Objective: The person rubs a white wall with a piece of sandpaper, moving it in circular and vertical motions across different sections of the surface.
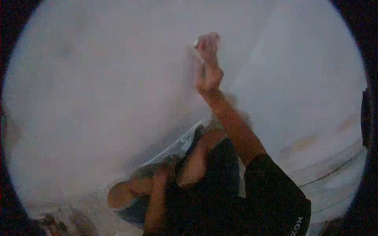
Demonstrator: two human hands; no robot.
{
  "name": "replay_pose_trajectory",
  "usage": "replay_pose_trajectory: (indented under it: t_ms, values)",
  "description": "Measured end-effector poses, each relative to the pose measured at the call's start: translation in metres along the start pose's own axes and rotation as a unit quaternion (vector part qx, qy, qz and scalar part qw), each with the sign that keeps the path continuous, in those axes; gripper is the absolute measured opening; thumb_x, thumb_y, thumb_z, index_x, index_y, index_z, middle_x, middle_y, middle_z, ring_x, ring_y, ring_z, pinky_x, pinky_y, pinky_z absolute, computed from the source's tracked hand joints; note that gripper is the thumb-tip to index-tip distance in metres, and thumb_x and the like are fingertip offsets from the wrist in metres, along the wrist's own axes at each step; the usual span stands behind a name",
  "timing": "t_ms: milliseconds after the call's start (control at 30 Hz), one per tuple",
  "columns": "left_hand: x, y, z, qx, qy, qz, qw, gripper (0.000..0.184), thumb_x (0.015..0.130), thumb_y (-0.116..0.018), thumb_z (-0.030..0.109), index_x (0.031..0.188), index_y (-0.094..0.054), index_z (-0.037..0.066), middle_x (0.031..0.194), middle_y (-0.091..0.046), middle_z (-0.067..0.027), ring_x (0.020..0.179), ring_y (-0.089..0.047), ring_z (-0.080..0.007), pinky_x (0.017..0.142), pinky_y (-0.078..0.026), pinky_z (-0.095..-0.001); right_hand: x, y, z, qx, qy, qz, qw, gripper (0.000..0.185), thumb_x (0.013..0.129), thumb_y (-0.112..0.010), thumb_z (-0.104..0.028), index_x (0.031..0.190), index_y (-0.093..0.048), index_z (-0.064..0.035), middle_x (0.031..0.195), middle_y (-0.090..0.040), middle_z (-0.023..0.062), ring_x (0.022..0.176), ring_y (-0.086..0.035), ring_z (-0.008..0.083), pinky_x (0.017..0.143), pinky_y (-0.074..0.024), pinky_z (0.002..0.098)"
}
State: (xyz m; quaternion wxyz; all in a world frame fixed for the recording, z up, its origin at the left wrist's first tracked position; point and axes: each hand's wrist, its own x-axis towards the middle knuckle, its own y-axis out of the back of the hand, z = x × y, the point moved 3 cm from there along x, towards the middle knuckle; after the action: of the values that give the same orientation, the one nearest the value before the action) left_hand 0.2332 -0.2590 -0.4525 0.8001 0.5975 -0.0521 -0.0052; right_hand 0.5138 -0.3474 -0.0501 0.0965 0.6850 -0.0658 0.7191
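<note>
A broad, pale surface [118, 78] spreads out on all sides of the right fingers [214, 39]; whether it is floor or wall cannot be told. A faint straight seam [252, 57] slants across it to the right of the fingers. Tan smears [303, 142] mark it well below and right of them, with a dark curved line [334, 171] lower still. Blurred clutter [67, 224] lies far below and left of the fingers.

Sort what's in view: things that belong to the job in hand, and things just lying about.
Job:
- right hand, raised
- white piece by it, too blurred to name
- pale surface before it

Apparently just lying about:
- blurred clutter, lower left
- dark thing, right edge
</note>
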Motion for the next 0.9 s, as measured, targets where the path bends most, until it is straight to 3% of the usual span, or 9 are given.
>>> replay_pose_trajectory:
  t_ms: [100,167,233,333,467,533,633,733,900]
  values:
    - [-0.007,-0.019,-0.010,-0.032,0.066,-0.059,0.996,0.054,0.104,-0.045,0.044,0.135,-0.062,0.004,0.135,-0.062,-0.0273,0.121,-0.063,-0.0422,0.103,-0.049,-0.0562,-0.045,0.021,0.024,-0.010,-0.006,-0.065,0.998,0.040,0.107,-0.047,-0.009,0.144,-0.056,0.0033,0.154,-0.048,0.0224,0.147,-0.041,0.0352,0.120,-0.0353,0.0427]
    - [-0.004,-0.021,-0.014,-0.045,0.096,-0.101,0.989,0.054,0.104,-0.045,0.045,0.135,-0.062,0.004,0.135,-0.062,-0.0273,0.121,-0.063,-0.0421,0.103,-0.049,-0.0564,-0.048,0.026,0.047,0.027,-0.101,-0.007,0.995,0.041,0.107,-0.048,-0.013,0.144,-0.055,0.0037,0.155,-0.048,0.0223,0.146,-0.043,0.0327,0.120,-0.0356,0.0416]
    - [-0.002,-0.022,-0.014,-0.048,0.108,-0.117,0.986,0.055,0.104,-0.044,0.045,0.135,-0.062,0.004,0.135,-0.062,-0.0273,0.121,-0.064,-0.0420,0.103,-0.049,-0.0566,-0.041,0.037,0.082,0.001,-0.298,0.102,0.949,0.043,0.108,-0.047,-0.024,0.142,-0.058,0.0007,0.148,-0.057,0.0196,0.142,-0.050,0.0354,0.119,-0.0354,0.0437]
    - [0.004,-0.024,-0.014,-0.050,0.111,-0.128,0.984,0.055,0.105,-0.044,0.045,0.135,-0.062,0.003,0.135,-0.063,-0.0273,0.121,-0.064,-0.0419,0.103,-0.049,-0.0568,-0.001,0.029,0.097,0.008,-0.232,0.107,0.967,0.045,0.107,-0.054,-0.022,0.146,-0.054,-0.0006,0.155,-0.050,0.0171,0.142,-0.049,0.0288,0.119,-0.0377,0.0396]
    - [0.004,-0.028,-0.016,-0.044,0.115,-0.133,0.983,0.056,0.105,-0.043,0.046,0.136,-0.062,0.003,0.134,-0.063,-0.0272,0.120,-0.064,-0.0418,0.103,-0.048,-0.0571,0.006,0.003,0.025,0.026,-0.187,0.057,0.980,0.044,0.107,-0.051,-0.023,0.147,-0.055,-0.0036,0.152,-0.054,0.0160,0.142,-0.049,0.0294,0.119,-0.0366,0.0406]
    - [0.004,-0.028,-0.017,-0.040,0.119,-0.133,0.983,0.056,0.105,-0.043,0.046,0.136,-0.062,0.003,0.134,-0.063,-0.0272,0.120,-0.064,-0.0417,0.104,-0.048,-0.0573,-0.011,-0.003,0.005,0.008,0.007,-0.031,0.999,0.043,0.108,-0.049,-0.023,0.146,-0.057,-0.0047,0.150,-0.056,0.0149,0.141,-0.050,0.0311,0.119,-0.0368,0.0426]
    - [0.000,-0.036,-0.021,-0.031,0.129,-0.140,0.981,0.057,0.105,-0.043,0.046,0.136,-0.061,0.003,0.134,-0.063,-0.0272,0.120,-0.064,-0.0416,0.104,-0.048,-0.0576,-0.050,0.018,0.030,-0.023,0.004,-0.135,0.991,0.042,0.108,-0.045,-0.020,0.145,-0.056,-0.0028,0.150,-0.056,0.0164,0.142,-0.050,0.0333,0.120,-0.0345,0.0435]
    - [0.000,-0.041,-0.026,-0.024,0.142,-0.149,0.978,0.057,0.105,-0.042,0.047,0.136,-0.061,0.002,0.134,-0.063,-0.0272,0.120,-0.064,-0.0415,0.104,-0.048,-0.0578,-0.060,0.032,0.087,0.014,-0.206,0.075,0.976,0.048,0.109,-0.051,-0.030,0.144,-0.055,0.0028,0.146,-0.059,0.0187,0.137,-0.054,0.0251,0.114,-0.0423,0.0383]
    - [0.016,-0.040,-0.024,-0.035,0.146,-0.167,0.974,0.058,0.105,-0.041,0.047,0.136,-0.061,0.002,0.133,-0.063,-0.0271,0.120,-0.064,-0.0413,0.104,-0.047,-0.0582,0.013,0.026,0.097,-0.012,-0.267,0.062,0.962,0.047,0.108,-0.055,-0.027,0.146,-0.055,-0.0008,0.148,-0.057,0.0179,0.138,-0.053,0.0234,0.110,-0.0459,0.0362]
